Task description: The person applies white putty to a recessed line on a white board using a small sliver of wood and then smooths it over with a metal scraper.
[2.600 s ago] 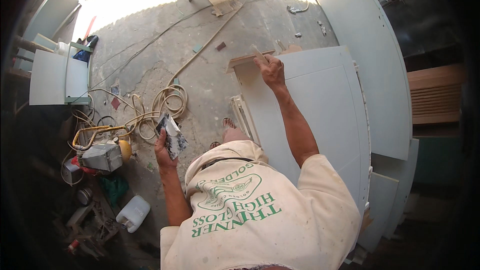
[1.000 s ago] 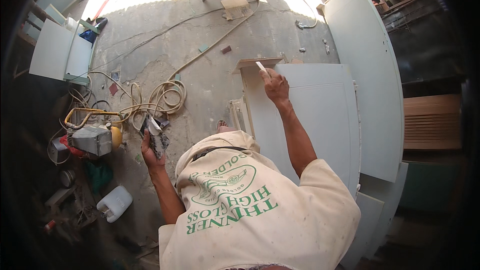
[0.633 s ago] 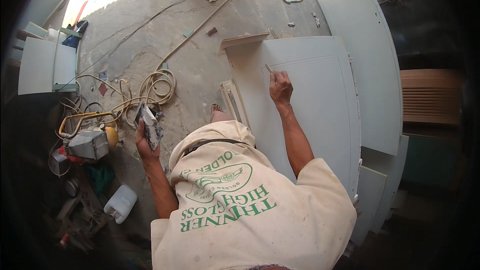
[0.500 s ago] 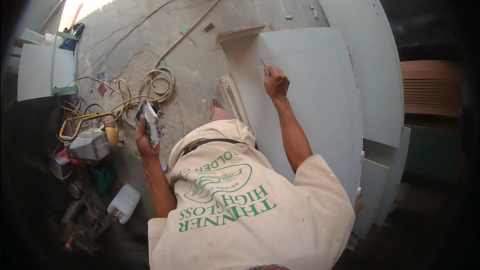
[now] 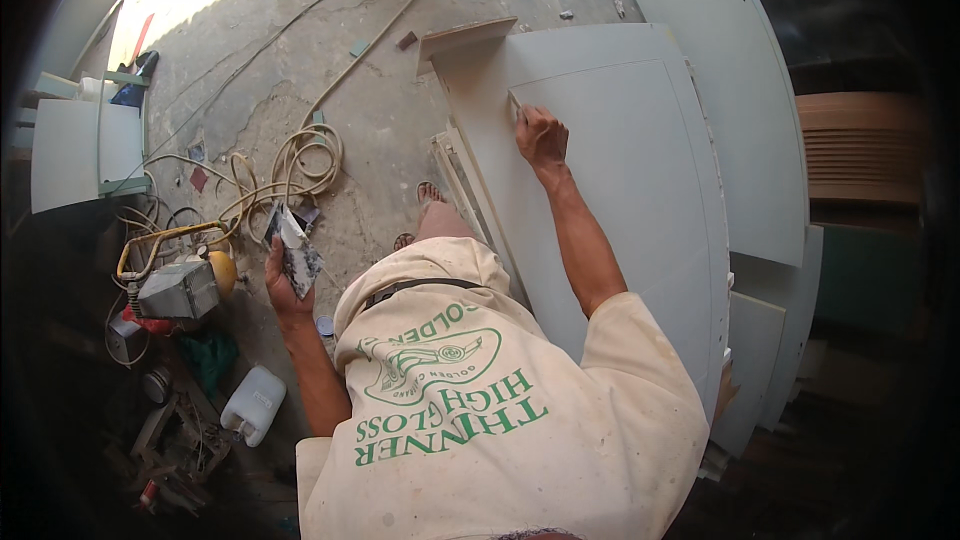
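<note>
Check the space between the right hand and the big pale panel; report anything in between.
Only the thin flat tool gripped in the right hand; nothing else visible stands between it and the pale panel below. Whether the tool touches, I cannot tell. The narrow board at the panel's far left corner is off the path.

The concrete floor (image 5: 385, 130) carries a coiled hose (image 5: 340, 153).

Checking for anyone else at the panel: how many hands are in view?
2: the left hand holds a dark plate smeared with white; the right hand grips a thin flat tool over the pale panel. Others could be hidden in shadow.
</note>
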{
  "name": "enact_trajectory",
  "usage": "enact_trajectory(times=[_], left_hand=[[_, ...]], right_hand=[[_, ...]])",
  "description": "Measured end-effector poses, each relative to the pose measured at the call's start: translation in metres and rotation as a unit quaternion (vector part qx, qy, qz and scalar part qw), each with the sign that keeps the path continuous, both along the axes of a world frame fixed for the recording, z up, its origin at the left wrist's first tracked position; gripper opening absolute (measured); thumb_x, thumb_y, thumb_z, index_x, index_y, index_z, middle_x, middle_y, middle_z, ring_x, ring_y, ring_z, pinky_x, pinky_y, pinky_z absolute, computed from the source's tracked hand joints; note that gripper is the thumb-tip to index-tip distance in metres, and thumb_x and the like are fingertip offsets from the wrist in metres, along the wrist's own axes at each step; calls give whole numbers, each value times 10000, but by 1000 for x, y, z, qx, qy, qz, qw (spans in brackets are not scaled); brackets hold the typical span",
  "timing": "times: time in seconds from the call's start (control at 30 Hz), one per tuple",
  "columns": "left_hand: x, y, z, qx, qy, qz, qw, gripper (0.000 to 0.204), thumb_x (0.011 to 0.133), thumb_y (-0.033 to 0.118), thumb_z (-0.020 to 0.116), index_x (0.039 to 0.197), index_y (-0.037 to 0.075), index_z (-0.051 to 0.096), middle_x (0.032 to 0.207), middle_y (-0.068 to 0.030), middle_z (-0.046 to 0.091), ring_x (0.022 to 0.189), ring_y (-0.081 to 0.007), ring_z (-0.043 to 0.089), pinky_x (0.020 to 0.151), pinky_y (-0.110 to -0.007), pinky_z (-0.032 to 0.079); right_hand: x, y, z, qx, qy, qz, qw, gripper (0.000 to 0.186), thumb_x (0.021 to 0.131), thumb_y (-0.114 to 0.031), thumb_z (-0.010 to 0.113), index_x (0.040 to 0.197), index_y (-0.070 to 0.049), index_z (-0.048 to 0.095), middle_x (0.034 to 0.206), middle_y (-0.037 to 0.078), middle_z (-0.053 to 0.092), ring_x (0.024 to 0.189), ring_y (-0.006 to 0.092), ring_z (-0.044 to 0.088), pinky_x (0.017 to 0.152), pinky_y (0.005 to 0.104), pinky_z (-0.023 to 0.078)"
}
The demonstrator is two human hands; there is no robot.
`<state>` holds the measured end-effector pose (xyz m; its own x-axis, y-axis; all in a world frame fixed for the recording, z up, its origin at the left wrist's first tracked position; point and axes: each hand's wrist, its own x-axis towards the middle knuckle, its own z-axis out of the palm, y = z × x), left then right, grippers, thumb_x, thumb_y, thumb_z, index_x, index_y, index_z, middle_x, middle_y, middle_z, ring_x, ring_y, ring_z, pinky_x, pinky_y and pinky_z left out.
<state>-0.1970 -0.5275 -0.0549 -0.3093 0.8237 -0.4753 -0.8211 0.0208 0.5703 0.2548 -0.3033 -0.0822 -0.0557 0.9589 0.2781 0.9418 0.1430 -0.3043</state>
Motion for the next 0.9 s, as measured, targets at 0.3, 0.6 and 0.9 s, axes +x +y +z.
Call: enact_trajectory(times=[0.3,0.6,0.9], left_hand=[[-4,-28,2,-4,-16,38,999,265,1023,205,635,1212,25,678,1073,-89,759,906,-196,738,817,-330,598],[-13,-41,-1,28,-24,13,999,260,1023,212,636,1193,23,695,1092,-98,760,926,-194,738,809,-333,598],[-15,-48,-3,25,-34,4,999,258,1024,212,635,1194,26,689,1069,-88,762,916,-191,741,798,-329,600]], right_hand=[[14,-31,14,-13,1,-17,1000,168,920,-165,640,832,-23,664,825,169,689,767,419,688,662,499,556],[-3,8,2,16,26,-19,999,180,937,-192,624,861,-52,708,873,178,714,799,429,690,700,508,562],[-2,1,-7,2,26,-9,1000,158,925,-180,633,828,-57,658,858,170,707,775,429,686,663,510,566]])
